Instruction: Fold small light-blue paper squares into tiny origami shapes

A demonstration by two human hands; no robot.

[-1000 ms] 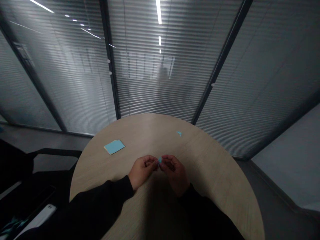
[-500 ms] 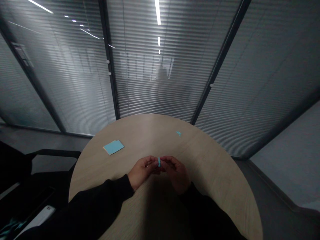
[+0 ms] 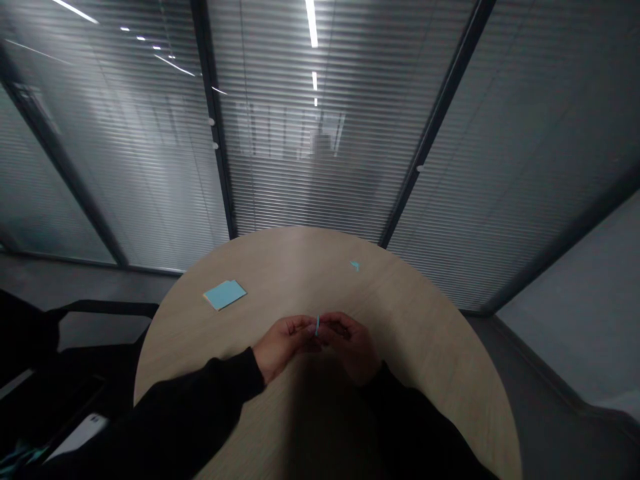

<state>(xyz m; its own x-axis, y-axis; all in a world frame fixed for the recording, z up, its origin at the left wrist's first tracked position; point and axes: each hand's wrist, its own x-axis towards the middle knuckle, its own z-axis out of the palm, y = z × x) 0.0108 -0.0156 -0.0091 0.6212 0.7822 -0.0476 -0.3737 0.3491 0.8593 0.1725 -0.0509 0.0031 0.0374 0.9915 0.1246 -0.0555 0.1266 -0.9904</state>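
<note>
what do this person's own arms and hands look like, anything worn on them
Both arms are in long, plain black sleeves: the left sleeve and right sleeve reach the wrists, and no marking shows on the dark fabric. The left hand and right hand are ungloved. The light is too dim to rule out small jewellery.

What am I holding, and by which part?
A small light-blue piece, held at its sides between left hand and right hand; the exact edges gripped can't be told.
</note>
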